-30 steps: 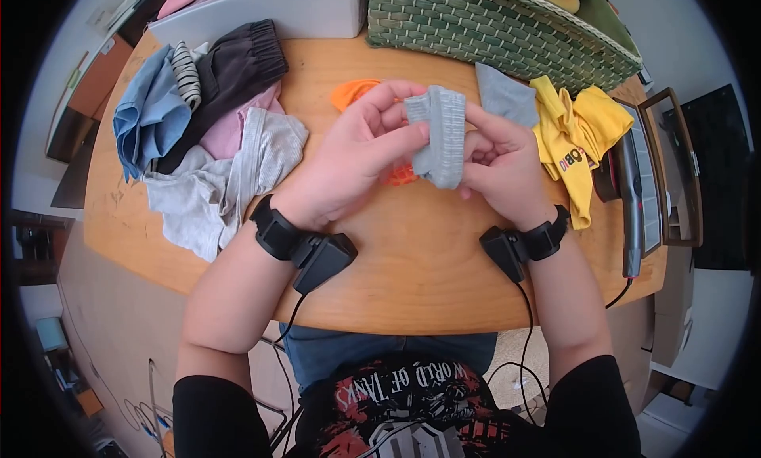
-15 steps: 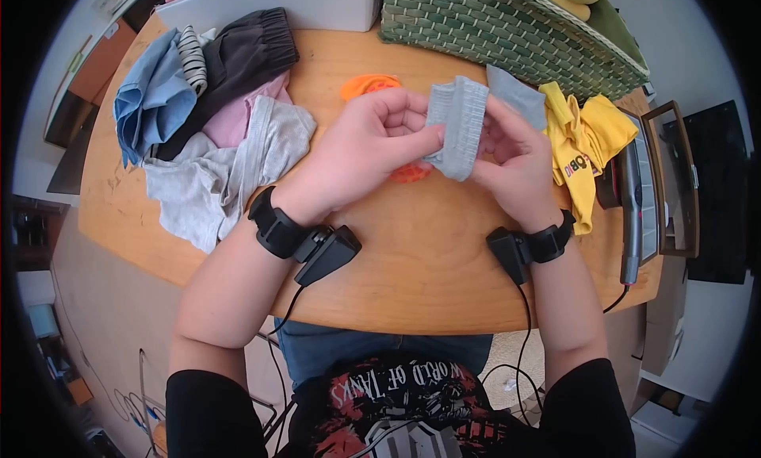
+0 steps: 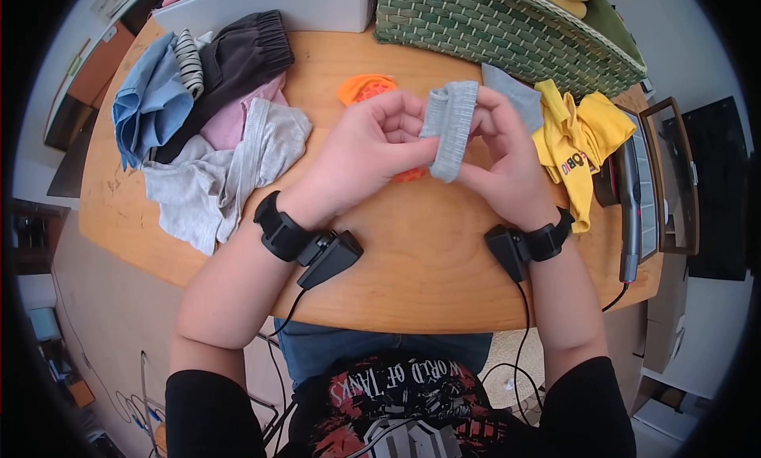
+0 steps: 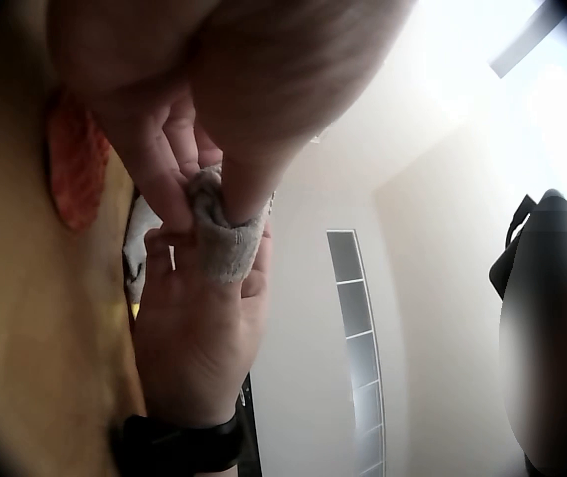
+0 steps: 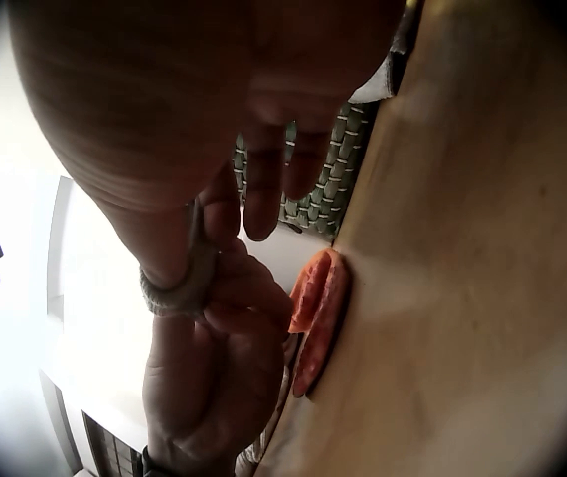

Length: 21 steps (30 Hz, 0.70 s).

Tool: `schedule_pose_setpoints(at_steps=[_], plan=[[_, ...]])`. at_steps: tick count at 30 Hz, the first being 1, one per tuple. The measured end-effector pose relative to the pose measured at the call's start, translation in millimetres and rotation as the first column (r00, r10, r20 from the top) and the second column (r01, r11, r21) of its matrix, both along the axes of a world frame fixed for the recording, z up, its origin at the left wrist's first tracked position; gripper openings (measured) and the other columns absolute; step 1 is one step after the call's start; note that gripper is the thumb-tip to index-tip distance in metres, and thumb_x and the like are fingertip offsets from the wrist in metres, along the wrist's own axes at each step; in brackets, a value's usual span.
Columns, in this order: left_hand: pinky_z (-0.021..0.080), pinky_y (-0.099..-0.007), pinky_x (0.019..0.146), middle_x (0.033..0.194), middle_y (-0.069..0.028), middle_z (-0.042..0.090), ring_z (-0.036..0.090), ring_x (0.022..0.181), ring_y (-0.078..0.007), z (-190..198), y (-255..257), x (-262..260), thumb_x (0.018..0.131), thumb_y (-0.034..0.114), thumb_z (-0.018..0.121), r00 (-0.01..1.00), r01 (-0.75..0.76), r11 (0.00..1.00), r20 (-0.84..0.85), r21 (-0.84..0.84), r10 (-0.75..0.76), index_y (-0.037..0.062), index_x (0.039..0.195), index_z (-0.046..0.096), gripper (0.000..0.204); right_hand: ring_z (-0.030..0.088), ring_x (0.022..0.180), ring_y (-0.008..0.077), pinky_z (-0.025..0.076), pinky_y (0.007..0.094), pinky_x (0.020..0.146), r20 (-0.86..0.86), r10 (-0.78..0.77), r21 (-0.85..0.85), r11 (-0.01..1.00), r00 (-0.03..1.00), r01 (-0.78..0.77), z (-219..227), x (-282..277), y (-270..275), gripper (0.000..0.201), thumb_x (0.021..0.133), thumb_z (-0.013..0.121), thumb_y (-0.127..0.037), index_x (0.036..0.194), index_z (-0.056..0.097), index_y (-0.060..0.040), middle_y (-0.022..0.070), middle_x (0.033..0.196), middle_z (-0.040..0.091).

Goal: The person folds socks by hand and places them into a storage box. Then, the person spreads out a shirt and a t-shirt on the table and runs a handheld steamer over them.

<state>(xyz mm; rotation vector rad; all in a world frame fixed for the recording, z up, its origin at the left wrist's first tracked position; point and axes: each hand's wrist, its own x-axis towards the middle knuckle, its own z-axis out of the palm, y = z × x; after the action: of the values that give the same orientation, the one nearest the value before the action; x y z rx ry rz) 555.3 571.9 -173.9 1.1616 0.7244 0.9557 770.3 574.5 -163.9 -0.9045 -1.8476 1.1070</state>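
Observation:
A small grey ribbed sock-like cloth is held up between both hands above the table. The left hand pinches its left edge, thumb in front and the other fingers curled behind. On the other side the right hand grips it between thumb and fingers. In the left wrist view the cloth is bunched around a thumb; the right wrist view shows its rolled edge. Behind the left hand an orange patterned item lies on the table, partly hidden.
On the left lie a light grey garment, blue cloth, dark trousers and pink cloth. A green woven basket and white box stand at the back. Yellow clothing, grey cloth and a hair-styler-like device are right.
Compared with a second ago, the hands and grey cloth have shifted slightly right in the head view. The cloth has turned and looks narrower than half a second ago. Both hands keep hold.

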Motion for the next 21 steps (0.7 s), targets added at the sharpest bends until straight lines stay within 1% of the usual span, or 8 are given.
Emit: schedule_pose_setpoints(at_steps=[5,7,8,10,13,16,20,21], plan=[[0.056,-0.0279,0.092,0.116,-0.0109,0.070,0.070,0.102,-0.0141,-2.3,-2.1,3.3,0.096,0.004,0.066,0.999,-0.046,0.998,0.000,-0.040,0.046,0.0001,0.118,0.058,0.024,0.058,0.105,0.0115,0.043,0.0302,0.102,0.107,-0.002,0.058,0.998,0.994,-0.004,-3.8,4.1,1.7,0.078,0.078,0.084,-0.006,0.145,0.044,-0.0021,0.0001,0.110,0.063],[0.057,-0.0311,0.092,0.117,-0.0145,0.070,0.070,0.105,-0.0185,-5.8,-2.2,3.2,0.098,0.007,0.065,0.986,-0.034,0.996,0.159,-0.079,0.046,0.0006,0.119,0.058,0.023,0.058,0.104,0.0115,0.043,0.0300,0.101,0.135,-0.016,0.092,0.996,0.991,0.004,-2.9,2.9,0.7,0.077,0.078,0.084,-0.006,0.145,0.045,-0.0020,-0.0001,0.109,0.063],[0.057,-0.0311,0.092,0.117,-0.0145,0.070,0.070,0.105,-0.0185,-6.0,-2.3,3.0,0.098,0.007,0.065,0.986,-0.033,0.996,0.159,-0.082,0.045,0.0006,0.119,0.058,0.023,0.057,0.104,0.0116,0.043,0.0302,0.100,0.111,-0.013,0.096,0.995,0.994,0.002,-0.9,2.5,0.2,0.078,0.078,0.084,-0.006,0.145,0.045,-0.0018,0.0001,0.110,0.062],[0.057,-0.0333,0.094,0.120,-0.0156,0.069,0.069,0.109,-0.0212,-6.3,-1.4,2.1,0.099,0.011,0.065,0.942,0.084,0.985,0.334,-0.148,-0.030,0.0007,0.121,0.059,0.025,0.057,0.103,0.0117,0.043,0.0304,0.100,0.089,-0.010,0.099,0.995,0.996,0.001,-0.3,2.7,-0.9,0.078,0.077,0.084,-0.007,0.145,0.045,-0.0017,0.0002,0.110,0.062],[0.056,-0.0338,0.096,0.125,-0.0165,0.068,0.068,0.112,-0.0217,-7.5,0.8,-1.5,0.099,0.014,0.066,0.968,0.119,0.980,0.240,-0.157,-0.079,0.0001,0.127,0.059,0.031,0.056,0.101,0.0123,0.044,0.0307,0.099,0.111,-0.005,0.188,0.982,0.994,-0.017,-0.7,3.1,-1.3,0.081,0.075,0.086,-0.007,0.145,0.044,-0.0017,0.0008,0.112,0.060],[0.055,-0.0332,0.098,0.130,-0.0163,0.066,0.067,0.114,-0.0195,-10.3,2.3,-1.4,0.099,0.013,0.067,0.960,0.154,0.964,0.264,-0.218,-0.094,-0.0004,0.131,0.058,0.036,0.058,0.109,0.0149,0.044,0.0320,0.101,0.141,-0.020,0.208,0.978,0.990,-0.010,-2.3,1.6,-2.0,0.085,0.074,0.087,-0.008,0.146,0.042,-0.0021,0.0035,0.121,0.060],[0.056,-0.0311,0.096,0.131,-0.0160,0.065,0.066,0.114,-0.0162,-10.1,0.5,1.5,0.098,0.013,0.068,0.967,0.163,0.967,0.228,-0.196,-0.116,-0.0008,0.133,0.058,0.039,0.057,0.124,0.0195,0.044,0.0353,0.106,0.080,0.027,0.208,0.977,0.996,-0.043,-3.7,-1.2,-3.4,0.088,0.074,0.088,-0.010,0.146,0.037,-0.0028,0.0087,0.135,0.058],[0.054,-0.0252,0.084,0.115,-0.0090,0.069,0.066,0.098,-0.0105,-9.2,-0.5,4.8,0.096,0.010,0.069,0.974,0.116,0.976,0.213,-0.184,-0.075,-0.0002,0.124,0.061,0.031,0.056,0.127,0.0207,0.044,0.0363,0.107,0.112,0.031,0.198,0.979,0.993,-0.052,-3.5,-0.6,-3.2,0.089,0.074,0.088,-0.010,0.147,0.036,-0.0031,0.0104,0.139,0.056]])
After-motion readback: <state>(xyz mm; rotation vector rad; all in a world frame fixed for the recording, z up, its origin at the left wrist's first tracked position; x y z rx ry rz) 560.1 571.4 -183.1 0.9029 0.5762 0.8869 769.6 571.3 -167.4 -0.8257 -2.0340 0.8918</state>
